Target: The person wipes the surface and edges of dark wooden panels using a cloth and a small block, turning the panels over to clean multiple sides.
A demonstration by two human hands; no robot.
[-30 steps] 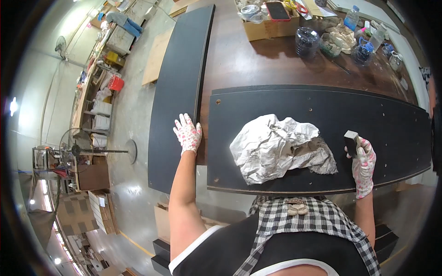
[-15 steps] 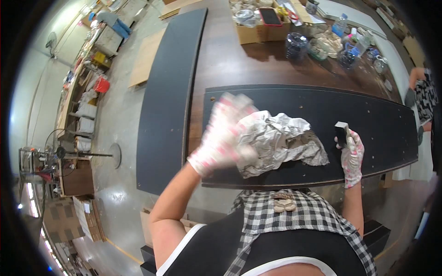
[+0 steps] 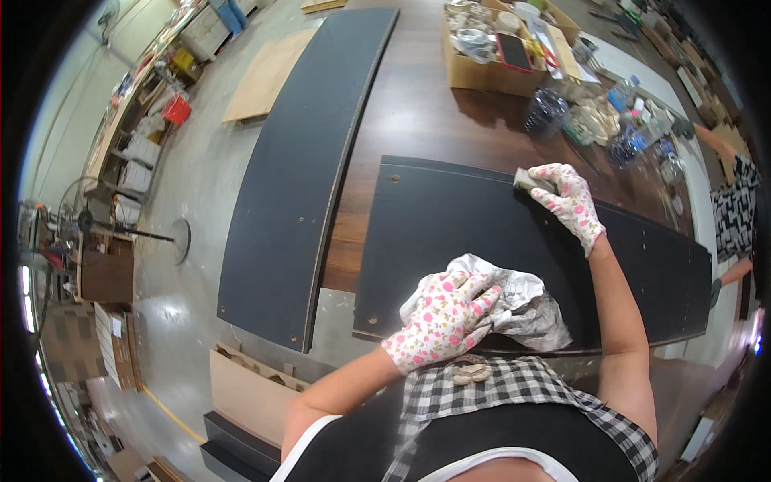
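A black board [image 3: 450, 217] with small holes lies flat in front of me on the brown table. My left hand [image 3: 450, 317], in a white glove with pink flowers, rests on a crumpled whitish rag [image 3: 526, 309] at the board's near edge, its fingers bent over the cloth. My right hand [image 3: 569, 201], gloved alike, pinches a small grey-white block [image 3: 526, 180] between thumb and fingers. That block touches the board's far edge; its underside is hidden.
A second long black board [image 3: 301, 161] lies to the left. On the brown table [image 3: 409, 88], an open carton [image 3: 482, 74] carries a phone [image 3: 514, 52] and odds and ends. Plastic bottles [image 3: 626, 145] stand at the far right. Another person's arm [image 3: 715, 143] shows beyond the board's right end.
My right hand has carried the block from the board's near right part to its far edge. My left hand and the rag have come nearer to my body.
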